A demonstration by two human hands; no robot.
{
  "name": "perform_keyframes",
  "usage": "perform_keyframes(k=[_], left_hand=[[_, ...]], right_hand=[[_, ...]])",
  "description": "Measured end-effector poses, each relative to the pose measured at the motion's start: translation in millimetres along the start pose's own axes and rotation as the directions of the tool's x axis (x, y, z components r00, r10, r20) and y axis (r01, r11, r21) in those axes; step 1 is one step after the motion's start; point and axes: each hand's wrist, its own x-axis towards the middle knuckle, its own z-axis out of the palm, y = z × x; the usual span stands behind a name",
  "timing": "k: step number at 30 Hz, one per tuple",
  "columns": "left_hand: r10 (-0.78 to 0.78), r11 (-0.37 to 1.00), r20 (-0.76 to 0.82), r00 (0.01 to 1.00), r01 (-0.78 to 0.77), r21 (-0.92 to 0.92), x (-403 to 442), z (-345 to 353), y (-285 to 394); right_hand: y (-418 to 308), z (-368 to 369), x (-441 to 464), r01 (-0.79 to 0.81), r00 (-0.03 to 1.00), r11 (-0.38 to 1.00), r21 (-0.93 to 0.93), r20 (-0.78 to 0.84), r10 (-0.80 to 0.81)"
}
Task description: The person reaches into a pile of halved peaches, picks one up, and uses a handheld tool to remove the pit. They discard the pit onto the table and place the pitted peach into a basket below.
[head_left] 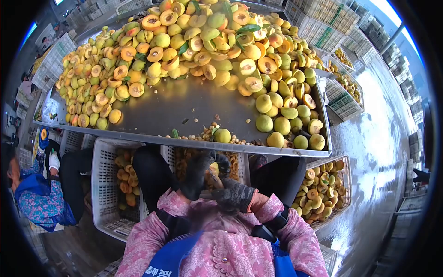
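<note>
My left hand [195,174], in a dark glove, is closed around a yellow peach piece [213,168], mostly hidden by the fingers. Just below it, my right hand [234,196], in a grey knit glove, grips a thin tool [215,181] that points up at the fruit. The kind of tool is not clear. Both hands are close together above my lap. Under them, between my knees, a white crate [245,167] holds orange-brown pieces. Ahead of me a metal table [184,104] carries a heap of whole and halved yellow peaches [159,41], some with green leaves.
A white crate [96,184] with peach halves stands left of my legs; another crate [349,177] of halves is at the right. Loose pits [214,131] lie along the table's near edge. A co-worker [44,198] sits at the left. Stacked crates [325,16] rise behind a wet floor [369,152].
</note>
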Motion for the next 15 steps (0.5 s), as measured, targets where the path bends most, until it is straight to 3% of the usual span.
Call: perform_keyframes(k=[2,5,8,9,10,12,13,14,15], left_hand=[[-0.015,0.999,-0.006,1.000,0.015,-0.048,3,-5,-10],[0.016,0.997,0.049,0.999,-0.020,0.071,3,-11,-14],[-0.089,0.996,0.147,0.985,0.090,-0.001,5,-17,-17],[-0.028,1.000,0.110,0.994,0.027,0.014,3,-14,-16],[0.035,0.999,0.072,0.997,-0.037,0.032,-2,-5,-5],[0.027,0.996,0.039,0.999,-0.024,-0.086,-3,-4,-8],[-0.044,0.974,0.056,0.997,0.056,-0.219,1,-11,-23],[-0.111,0.928,0.083,0.990,0.133,-0.347,4,-15,-34],[-0.069,0.972,0.019,0.997,0.072,-0.226,6,-18,-42]], right_hand=[[-5,1,-8,-0.154,0.985,0.871,0.467,0.144,0.097],[2,-2,-7,-0.171,0.982,0.813,0.557,0.167,0.092],[9,-4,-4,-0.148,0.981,0.870,0.470,0.183,0.068],[19,-6,-1,0.065,0.986,0.962,0.267,0.129,-0.102],[28,-6,3,0.274,0.954,0.961,0.039,0.117,-0.277],[40,-5,8,0.448,0.894,0.841,-0.304,0.126,-0.431],[35,0,9,0.428,0.899,0.804,-0.413,0.102,-0.426],[32,3,8,0.353,0.932,0.867,-0.351,0.046,-0.361],[29,5,7,0.278,0.956,0.919,-0.280,-0.010,-0.292]])
